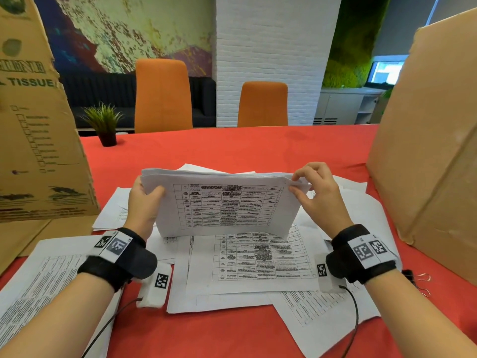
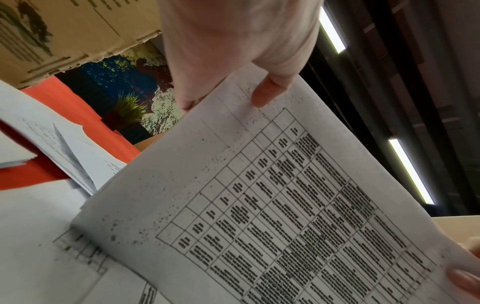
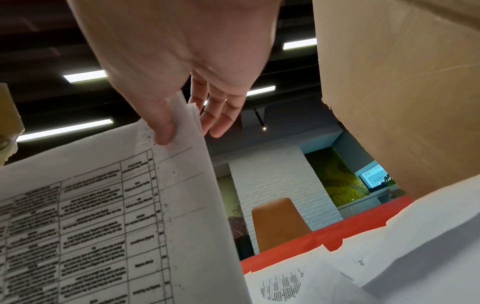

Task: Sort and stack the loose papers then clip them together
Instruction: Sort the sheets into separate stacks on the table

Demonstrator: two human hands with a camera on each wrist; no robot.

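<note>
A stack of printed sheets [image 1: 224, 202] with tables stands on its long edge, upright on the loose papers [image 1: 258, 264] that lie on the red table [image 1: 232, 332]. My left hand [image 1: 144, 197] grips the stack's left end, thumb on the front face. My right hand [image 1: 313, 189] pinches the top right corner between thumb and fingers. In the left wrist view the stack [image 2: 259, 205] fills the frame, with my thumb [image 2: 267, 92] on its edge. The right wrist view shows my thumb [image 3: 161, 127] in front of the stack [image 3: 116, 205] and my fingers [image 3: 221, 115] behind it.
Tall cardboard panels stand at the left [image 1: 38, 125] and right [image 1: 426, 138] of the table. More sheets lie at the near left [image 1: 46, 280] and near right [image 1: 322, 306]. A black binder clip [image 1: 409, 275] and wire clips [image 1: 426, 280] lie by my right wrist. A small potted plant [image 1: 105, 125] stands far left.
</note>
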